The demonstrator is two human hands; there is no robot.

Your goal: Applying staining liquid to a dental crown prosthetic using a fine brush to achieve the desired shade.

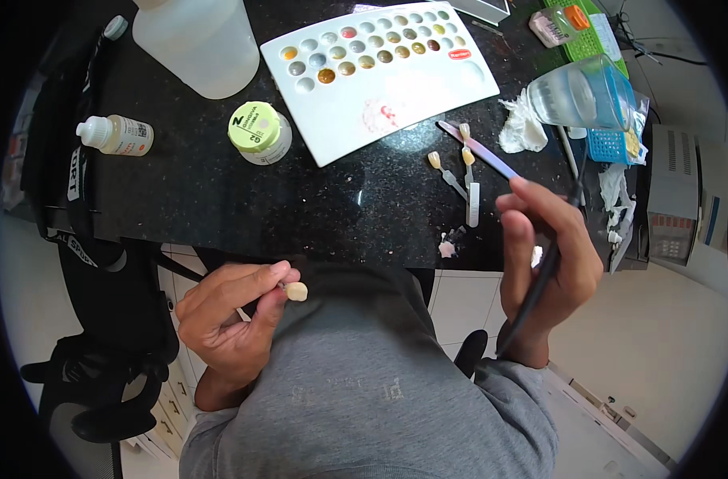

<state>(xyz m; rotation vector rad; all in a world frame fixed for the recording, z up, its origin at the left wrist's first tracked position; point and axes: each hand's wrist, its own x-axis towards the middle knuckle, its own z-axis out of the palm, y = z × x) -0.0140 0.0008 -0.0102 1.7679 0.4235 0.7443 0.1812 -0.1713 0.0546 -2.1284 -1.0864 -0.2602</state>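
From the head view, looking down, we see a person in a grey shirt [356, 351] at a speckled black table [364, 215]. Near 8 o'clock, the left hand [228, 307] is clamped on a cream tooth-shaped piece [298, 292], which sticks out past the pinched thumb and finger, clear of the table; something greyish behind it is too small for us to identify. At 3 o'clock, the right hand [575, 271] has thumb and forefinger tips apart, and a dark stick [532, 302], blurred, slants across it; we cannot tell how firmly it is gripped. We judge the tooth-shaped piece light and stiff, perhaps brittle, and smooth enough to slip, so a gentle pinch behind it, leaving its face untouched, suits it best. The stick looks light, best held like a pen. At 12 o'clock lies a white palette [332, 120] with coloured wells; between 10 and 11, a green-lidded jar [260, 136]; between 1 and 2, tooth-tipped tabs [454, 184]; at 2, a clear blue-tinted glass [571, 96].
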